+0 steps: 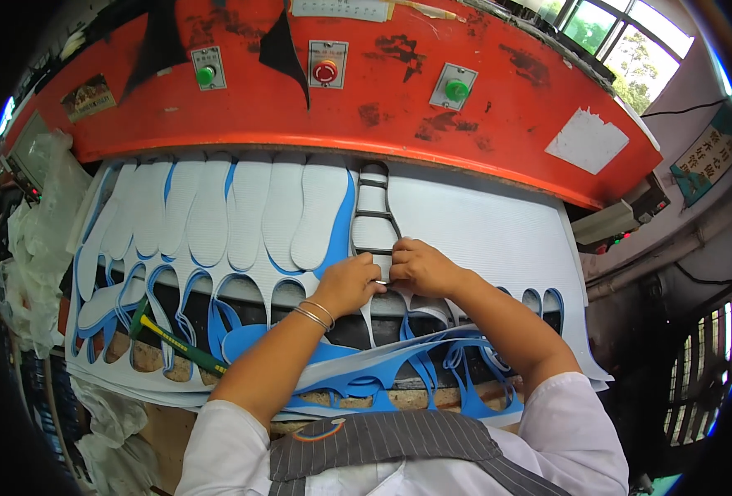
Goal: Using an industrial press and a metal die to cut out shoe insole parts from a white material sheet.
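Note:
A black insole-shaped cutting die (374, 214) with cross bars stands on a white ribbed foam sheet (482, 219), its long side pointing away from me. My left hand (348, 285) grips the near left end of the die, fingers closed. On the near right side, my right hand (424, 268) is closed on the same die, the two hands almost touching. Left of the die, a row of cut white insoles (260, 211) lies along the sheet, blue showing at their edges. Part of the die's near end is hidden by my fingers.
A red press beam (498, 136) with green and red buttons spans the far side. Sheet offcuts (358, 384) with insole-shaped holes hang in front of me. A hammer (172, 337) with a green and yellow handle lies at left, near clear plastic bags (39, 215).

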`<state>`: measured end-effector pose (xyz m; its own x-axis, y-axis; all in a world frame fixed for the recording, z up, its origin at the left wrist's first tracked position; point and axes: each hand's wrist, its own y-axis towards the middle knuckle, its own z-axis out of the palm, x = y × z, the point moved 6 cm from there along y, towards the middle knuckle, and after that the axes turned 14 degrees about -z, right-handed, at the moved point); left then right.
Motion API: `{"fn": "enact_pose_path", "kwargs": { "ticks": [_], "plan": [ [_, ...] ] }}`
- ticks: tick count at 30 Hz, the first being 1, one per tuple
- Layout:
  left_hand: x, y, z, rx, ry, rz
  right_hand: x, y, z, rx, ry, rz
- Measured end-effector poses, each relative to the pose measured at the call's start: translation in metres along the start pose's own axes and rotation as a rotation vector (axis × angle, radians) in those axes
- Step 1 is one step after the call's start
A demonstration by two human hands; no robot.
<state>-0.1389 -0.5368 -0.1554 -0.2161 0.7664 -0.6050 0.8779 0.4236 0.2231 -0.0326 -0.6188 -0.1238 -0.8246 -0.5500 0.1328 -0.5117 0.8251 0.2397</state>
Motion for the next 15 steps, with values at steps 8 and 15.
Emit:
{"fn": "enact_pose_path", "kwargs": {
  "ticks": [8, 15],
  "plan": [
    [0.025, 0.051, -0.025, -0.027, -0.155, 0.105, -0.047, 0.024, -0.012, -0.088, 0.071, 0.021],
    [0.050, 0.060, 0.011, -0.092, -0.167, -0.003, -0.141, 0.078, -0.009, 0.219, -0.062, 0.234]
  ]
}}
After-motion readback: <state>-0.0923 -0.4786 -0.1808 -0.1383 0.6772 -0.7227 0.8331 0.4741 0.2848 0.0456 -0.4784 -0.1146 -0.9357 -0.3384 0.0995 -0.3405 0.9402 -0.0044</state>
